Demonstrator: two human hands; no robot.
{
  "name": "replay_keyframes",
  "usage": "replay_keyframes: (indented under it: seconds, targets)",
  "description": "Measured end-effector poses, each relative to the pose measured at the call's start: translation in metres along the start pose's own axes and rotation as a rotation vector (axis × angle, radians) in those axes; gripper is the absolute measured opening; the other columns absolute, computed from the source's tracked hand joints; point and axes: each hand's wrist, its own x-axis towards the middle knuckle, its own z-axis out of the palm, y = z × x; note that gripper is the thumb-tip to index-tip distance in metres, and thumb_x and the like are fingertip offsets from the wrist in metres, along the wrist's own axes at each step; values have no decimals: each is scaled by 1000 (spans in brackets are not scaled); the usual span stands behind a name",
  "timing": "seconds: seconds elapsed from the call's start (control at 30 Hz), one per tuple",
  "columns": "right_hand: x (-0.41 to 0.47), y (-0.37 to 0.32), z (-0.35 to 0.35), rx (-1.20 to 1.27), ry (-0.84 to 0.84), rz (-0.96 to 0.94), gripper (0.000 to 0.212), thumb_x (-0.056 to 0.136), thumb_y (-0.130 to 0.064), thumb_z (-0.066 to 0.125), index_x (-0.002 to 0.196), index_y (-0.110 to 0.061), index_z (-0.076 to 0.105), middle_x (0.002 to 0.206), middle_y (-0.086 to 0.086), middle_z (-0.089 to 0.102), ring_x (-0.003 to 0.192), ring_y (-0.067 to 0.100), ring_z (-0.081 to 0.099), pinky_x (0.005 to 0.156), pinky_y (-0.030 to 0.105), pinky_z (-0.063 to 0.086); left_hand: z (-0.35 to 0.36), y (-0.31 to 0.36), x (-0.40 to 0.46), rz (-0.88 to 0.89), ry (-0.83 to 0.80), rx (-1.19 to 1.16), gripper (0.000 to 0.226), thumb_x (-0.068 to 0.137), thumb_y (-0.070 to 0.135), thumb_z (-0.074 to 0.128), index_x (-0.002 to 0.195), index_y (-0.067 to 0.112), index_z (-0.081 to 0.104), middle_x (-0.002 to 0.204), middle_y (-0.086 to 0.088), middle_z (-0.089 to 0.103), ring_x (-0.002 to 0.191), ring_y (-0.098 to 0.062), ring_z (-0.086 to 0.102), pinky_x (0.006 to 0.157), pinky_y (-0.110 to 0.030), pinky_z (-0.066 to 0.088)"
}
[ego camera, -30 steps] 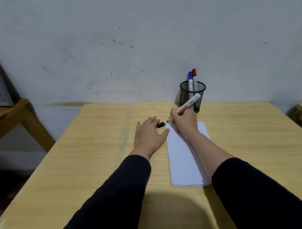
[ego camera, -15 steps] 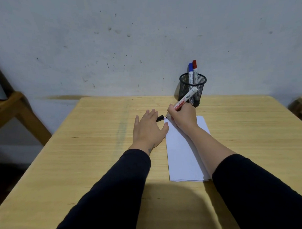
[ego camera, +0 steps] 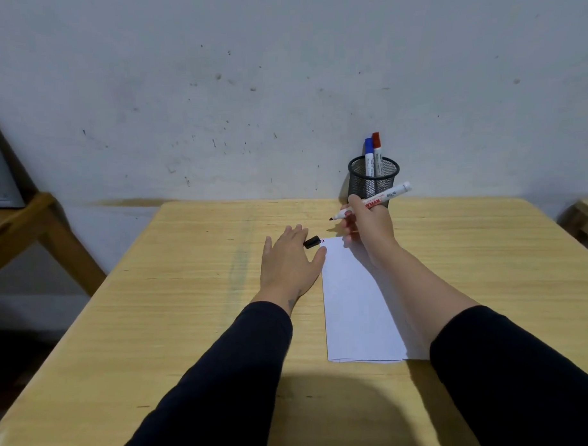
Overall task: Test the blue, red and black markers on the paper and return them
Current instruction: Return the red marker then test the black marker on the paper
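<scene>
My right hand (ego camera: 369,228) holds an uncapped black marker (ego camera: 385,197), its tip lifted above the far end of the folded white paper (ego camera: 355,304). Small scribbles mark the paper's far left corner. The marker's black cap (ego camera: 311,242) sits between the fingers of my left hand (ego camera: 289,263), which rests flat on the table just left of the paper. A blue marker (ego camera: 369,155) and a red marker (ego camera: 377,151) stand upright in the black mesh cup (ego camera: 373,183) by the wall.
The wooden table (ego camera: 189,310) stands against a grey wall. Another wooden piece of furniture (ego camera: 26,225) is at the left, and a wooden corner (ego camera: 585,216) shows at the right edge.
My right hand has lifted the marker's tip off the paper's far corner and raised it toward the cup. My left hand has stayed in place.
</scene>
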Motion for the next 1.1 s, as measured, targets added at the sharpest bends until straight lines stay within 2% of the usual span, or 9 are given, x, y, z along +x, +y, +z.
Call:
replay_keyframes:
  seconds: [0.1,0.17,0.23,0.3,0.33,0.47,0.57,0.83,1.1]
  targets:
    - [-1,-16,-9,-47,-71,48,19,89,-15,50,75,-8,60,69,7,55,50,19,48,45,28,46,-1,0,1,-16,31,-133,34,97,35,46,127,20,55,141,2,53,145,-14,25,121,-41,5]
    - [-3,-23,-17,-66,-102,41,15,89,-11,52,79,-7,63,79,10,57,57,18,54,53,28,55,-3,2,0,-48,68,-239,23,95,26,52,113,19,65,127,1,64,139,-18,38,119,-40,18]
    - [-9,-29,-24,5,-118,30,10,89,-4,55,82,-5,62,84,16,61,64,20,59,60,25,59,-9,5,1,-103,122,-400,17,92,19,57,104,19,70,108,1,71,117,-22,57,97,-30,43]
    - [-15,-39,-29,107,-132,13,5,89,2,55,88,0,59,85,20,62,67,22,61,67,25,59,-18,12,5,-130,157,-624,14,91,12,59,95,19,70,94,4,69,97,-17,63,74,-15,46]
    - [-18,-45,-32,141,-143,3,4,89,3,56,92,3,58,87,21,63,69,23,62,71,26,59,-24,19,8,-117,173,-706,15,90,9,59,92,20,69,92,4,68,95,-16,63,72,-12,46]
    - [-27,-72,-41,177,-180,-14,15,88,-4,62,100,4,61,93,20,67,74,22,68,83,31,59,-48,45,23,20,197,-745,16,89,9,61,98,16,72,93,1,70,91,-14,62,80,-15,48]
    - [-31,-85,-47,184,-184,-49,26,88,-4,62,109,11,60,97,22,68,76,21,68,84,32,59,-59,60,26,72,187,-798,17,89,8,60,94,20,71,86,3,69,85,-13,65,86,-27,51]
    - [-42,-96,-57,159,-230,-96,30,88,-4,63,111,14,60,105,29,68,79,24,68,80,29,60,-73,83,16,168,147,-759,16,91,9,59,101,13,71,81,5,68,75,-7,63,72,-20,52]
    - [-50,-88,-63,180,-269,-58,20,90,-5,61,104,8,62,94,20,69,77,21,69,76,25,60,-72,87,6,148,126,-752,17,91,8,59,103,9,71,76,6,67,71,-6,63,71,-22,55]
